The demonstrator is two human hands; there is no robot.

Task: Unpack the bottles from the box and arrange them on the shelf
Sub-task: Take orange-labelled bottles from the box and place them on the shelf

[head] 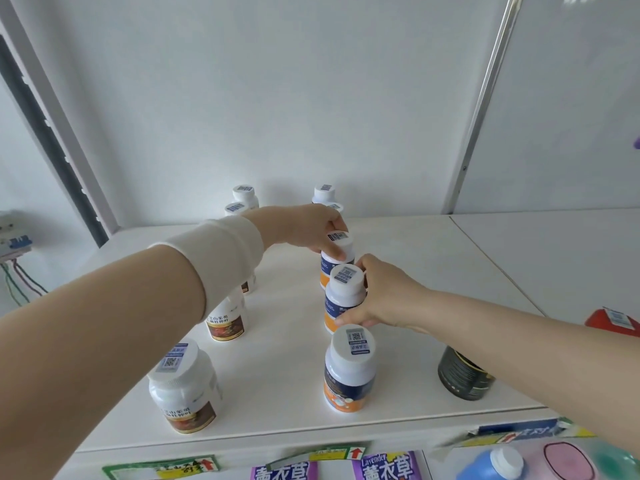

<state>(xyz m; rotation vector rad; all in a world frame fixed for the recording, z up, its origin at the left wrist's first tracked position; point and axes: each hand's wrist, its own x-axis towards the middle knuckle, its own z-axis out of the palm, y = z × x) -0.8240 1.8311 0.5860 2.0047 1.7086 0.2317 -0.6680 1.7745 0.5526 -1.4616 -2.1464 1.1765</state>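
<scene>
Two rows of white-capped bottles stand on the white shelf (433,306). The right row has blue-and-orange labels, the left row brown labels. My left hand (304,230) reaches across and grips the third blue-and-orange bottle (341,245) by its cap and shoulder. My right hand (381,299) is wrapped around the second blue-and-orange bottle (343,292). A third such bottle (349,372) stands free at the front. Brown-label bottles (185,393) (227,320) stand under my left forearm. The box is not in view.
A dark jar (464,375) stands at the front right, partly behind my right arm, and a red cap (613,322) shows at the right edge. More white caps (244,194) (323,194) stand near the back wall. Lavender packages (384,465) and a blue jug (495,465) sit below.
</scene>
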